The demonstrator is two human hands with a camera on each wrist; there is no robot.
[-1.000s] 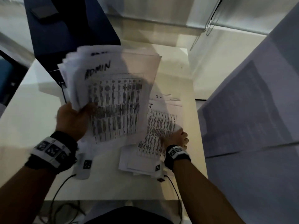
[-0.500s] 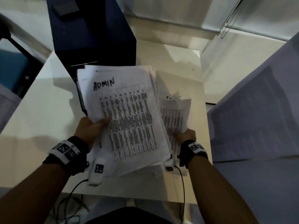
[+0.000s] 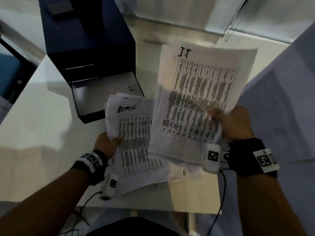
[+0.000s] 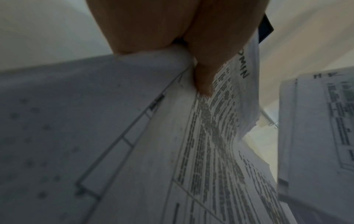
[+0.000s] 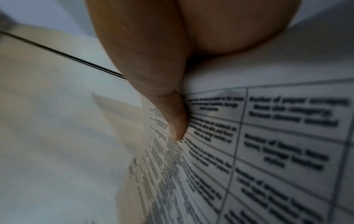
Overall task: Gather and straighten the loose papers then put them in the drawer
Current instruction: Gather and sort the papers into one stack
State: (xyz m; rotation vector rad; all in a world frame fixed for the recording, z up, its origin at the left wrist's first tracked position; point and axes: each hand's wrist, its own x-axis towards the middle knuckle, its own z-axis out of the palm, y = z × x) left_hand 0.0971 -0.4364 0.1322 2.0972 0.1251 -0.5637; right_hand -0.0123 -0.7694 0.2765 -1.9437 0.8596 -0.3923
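The left hand [image 3: 106, 143] grips an uneven stack headed "ADMIN" [image 3: 134, 133] above the tabletop [image 3: 42, 126]. The right hand [image 3: 237, 123] pinches sheets headed "IT" [image 3: 201, 92], printed with tables, raised beside the open dark drawer [image 3: 105, 92].

- left hand [image 3: 106, 145] grips ADMIN stack [image 3: 134, 133] at its left edge, thumb on top sheet
- right hand [image 3: 237, 123] pinches IT sheets [image 3: 196, 99], raised, overlapping ADMIN stack's right side
- more papers [image 3: 185, 172] lie on white desk [image 3: 42, 133] below
- dark blue drawer unit [image 3: 88, 40], bottom drawer [image 3: 102, 92] pulled open, paper inside
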